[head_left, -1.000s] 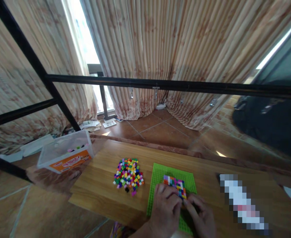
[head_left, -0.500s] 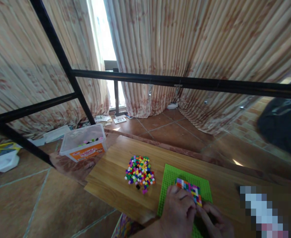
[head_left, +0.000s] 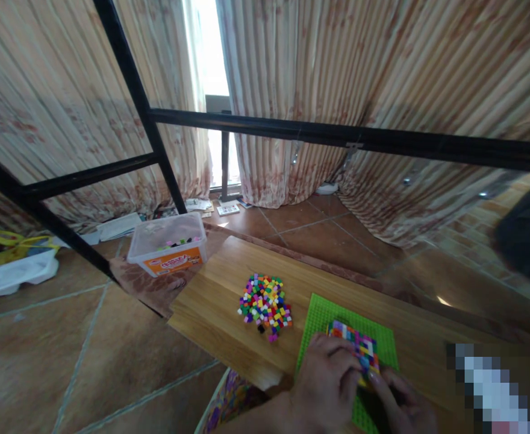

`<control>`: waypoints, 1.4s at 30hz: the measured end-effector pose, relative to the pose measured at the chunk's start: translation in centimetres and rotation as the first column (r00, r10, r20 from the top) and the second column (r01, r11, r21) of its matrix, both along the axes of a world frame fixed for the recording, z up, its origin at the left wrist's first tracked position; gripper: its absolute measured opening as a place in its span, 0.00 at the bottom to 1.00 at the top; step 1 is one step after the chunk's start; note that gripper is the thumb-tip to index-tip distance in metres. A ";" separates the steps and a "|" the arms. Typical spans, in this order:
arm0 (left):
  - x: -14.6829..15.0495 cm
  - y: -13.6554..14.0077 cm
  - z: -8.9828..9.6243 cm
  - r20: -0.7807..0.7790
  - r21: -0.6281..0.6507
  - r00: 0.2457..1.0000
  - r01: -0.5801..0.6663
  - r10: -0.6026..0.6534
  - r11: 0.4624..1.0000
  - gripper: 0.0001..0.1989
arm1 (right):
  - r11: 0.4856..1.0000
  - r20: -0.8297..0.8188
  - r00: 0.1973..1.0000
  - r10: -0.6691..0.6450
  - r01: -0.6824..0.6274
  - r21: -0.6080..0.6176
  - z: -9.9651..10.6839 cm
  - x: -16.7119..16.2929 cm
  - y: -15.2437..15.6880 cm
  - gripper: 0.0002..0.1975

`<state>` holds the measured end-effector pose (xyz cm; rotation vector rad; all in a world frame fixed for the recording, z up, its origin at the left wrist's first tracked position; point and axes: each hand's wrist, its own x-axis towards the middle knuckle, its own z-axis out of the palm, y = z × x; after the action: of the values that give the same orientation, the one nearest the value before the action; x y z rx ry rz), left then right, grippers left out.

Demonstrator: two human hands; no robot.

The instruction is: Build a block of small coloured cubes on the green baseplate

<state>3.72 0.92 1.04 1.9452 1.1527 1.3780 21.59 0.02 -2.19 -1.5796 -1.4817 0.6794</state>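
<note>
A block built of small multicoloured toy bricks [head_left: 353, 337] rests on a green studded baseplate [head_left: 312, 316] at the lower right of the head view. My left hand [head_left: 326, 374] curls its fingers around the near left side of the block. At its near right corner is my right hand [head_left: 398, 398], thumb and fingers pinched together against the bricks. My hands cover the near edge of the block, and whatever small piece may lie between the fingertips is hidden. Left of the baseplate lies a heap of loose bricks [head_left: 265, 301].
The wooden board [head_left: 211, 289] bears the heap and the baseplate. Beyond its far left end stands a clear plastic box [head_left: 168, 247] with an orange label and some pieces inside. Black metal bars [head_left: 256, 125] cross in front of the curtains. A white tray [head_left: 16, 274] lies at far left.
The view has turned a little left, so everything sits further right and most things slightly higher. Both hands stay at the brick block, with fingers shifted slightly at its near edge.
</note>
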 end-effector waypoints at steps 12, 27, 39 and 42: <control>-16.3 0.1 -0.5 -0.226 -0.150 0.850 -0.513 0.476 0.845 0.07 | 0.998 0.104 0.994 -0.027 0.032 -0.045 0.5 -0.6 0.0 0.26; -18.1 0.8 -1.3 -0.505 -0.023 0.754 -0.497 0.419 0.867 0.08 | 1.000 0.066 0.998 0.006 -0.005 -0.001 0.3 -0.5 -0.2 0.23; -17.2 0.4 -1.0 -0.335 -0.121 0.802 -0.558 0.495 0.821 0.09 | 0.999 0.028 1.000 0.013 -0.014 0.040 0.7 -1.0 0.1 0.23; -15.4 0.2 -0.3 -0.280 -0.102 0.875 -0.437 0.395 0.894 0.10 | 0.998 0.005 1.000 0.021 -0.021 0.056 0.8 -0.9 0.1 0.22</control>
<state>-11.64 1.15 0.76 1.8596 1.8377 1.2036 20.69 0.09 -1.40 -1.5264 -1.5099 0.6408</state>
